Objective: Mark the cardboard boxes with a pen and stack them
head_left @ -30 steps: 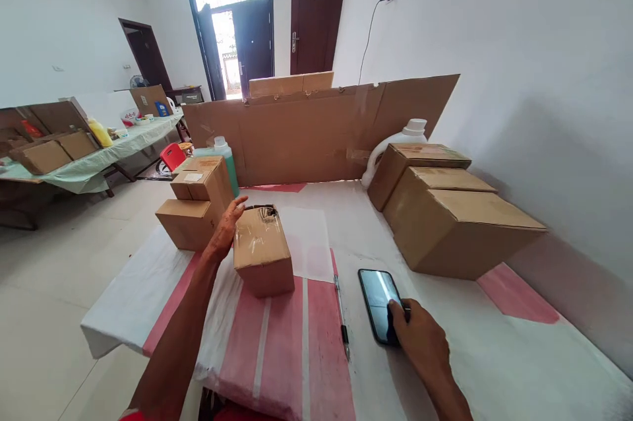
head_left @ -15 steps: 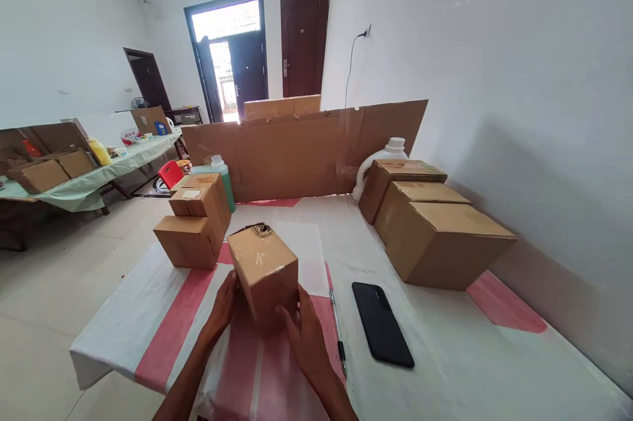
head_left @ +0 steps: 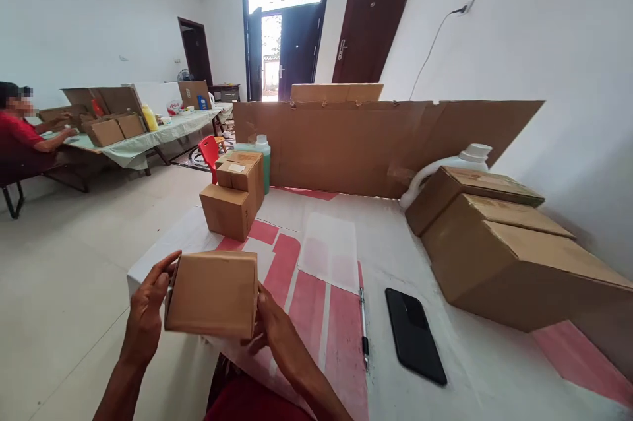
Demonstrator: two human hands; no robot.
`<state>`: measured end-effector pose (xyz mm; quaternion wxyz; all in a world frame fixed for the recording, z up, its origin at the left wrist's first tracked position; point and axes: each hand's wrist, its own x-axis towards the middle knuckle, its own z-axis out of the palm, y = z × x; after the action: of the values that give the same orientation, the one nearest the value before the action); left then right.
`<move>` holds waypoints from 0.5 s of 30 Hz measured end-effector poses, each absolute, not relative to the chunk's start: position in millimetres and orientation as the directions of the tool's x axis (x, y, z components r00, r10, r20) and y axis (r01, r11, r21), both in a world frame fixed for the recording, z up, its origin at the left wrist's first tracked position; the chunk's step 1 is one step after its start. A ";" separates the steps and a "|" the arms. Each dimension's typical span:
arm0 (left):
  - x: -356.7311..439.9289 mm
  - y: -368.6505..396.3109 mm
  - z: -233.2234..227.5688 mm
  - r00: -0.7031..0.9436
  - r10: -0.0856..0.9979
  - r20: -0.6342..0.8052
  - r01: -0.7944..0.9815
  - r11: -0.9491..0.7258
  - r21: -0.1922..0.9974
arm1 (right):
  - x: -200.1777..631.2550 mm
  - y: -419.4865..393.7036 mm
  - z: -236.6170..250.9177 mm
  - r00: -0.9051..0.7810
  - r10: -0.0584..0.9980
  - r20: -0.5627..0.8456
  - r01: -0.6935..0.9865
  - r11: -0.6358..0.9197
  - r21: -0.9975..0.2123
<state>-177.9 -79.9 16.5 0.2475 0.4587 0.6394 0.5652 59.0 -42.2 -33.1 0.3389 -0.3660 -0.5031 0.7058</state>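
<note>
At the near edge of the table (head_left: 163, 253), just in front of the person's body, a small cardboard box (head_left: 212, 292) is held up off the cloth between both hands. The left hand (head_left: 146, 312) grips the box's left side, forearm rising from below, wrist bent, index finger stretched up along the top left corner and thumb curled against the side. The right hand (head_left: 270, 322) presses the box's right side from underneath and behind, its fingers mostly hidden by the cardboard, forearm running down toward the bottom of the view. Both hands are closed on the box, whose plain broad face is turned to the camera.

Just right of the right hand a pen (head_left: 363, 325) lies lengthwise on the red-striped cloth, and beyond it, further right, a black phone (head_left: 415, 335) lies face up. Ahead of the hands stands a stack of two small cartons (head_left: 235, 200) with a green bottle (head_left: 262, 157) behind it. Well to the right, a row of larger cartons (head_left: 509, 256) sits by the wall, a white jug (head_left: 465, 160) at its far end. A cardboard sheet (head_left: 376, 144) stands across the table's far edge. Far off to the left another person (head_left: 20, 134) sits at a second table (head_left: 138, 144)
</note>
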 end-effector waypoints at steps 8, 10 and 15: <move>-214.2 -5.4 4.3 -0.516 0.832 0.204 0.187 -0.123 0.975 | 0.9 14.6 -27.3 -0.479 0.874 -0.087 0.060 -0.067 -0.996; -217.1 13.5 -0.7 -0.490 0.839 0.236 0.121 -0.202 0.972 | -4.9 25.9 -30.1 -0.472 0.877 -0.096 0.097 -0.057 -0.994; -214.1 53.4 -6.4 -0.472 0.843 0.258 0.046 -0.269 0.962 | -16.7 44.6 -36.2 -0.437 0.894 -0.099 0.083 -0.069 -0.994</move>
<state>-214.1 53.4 -6.4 0.2945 0.4210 0.5279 0.6762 -16.7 44.6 -36.2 0.3351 -0.4110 -0.5944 0.6045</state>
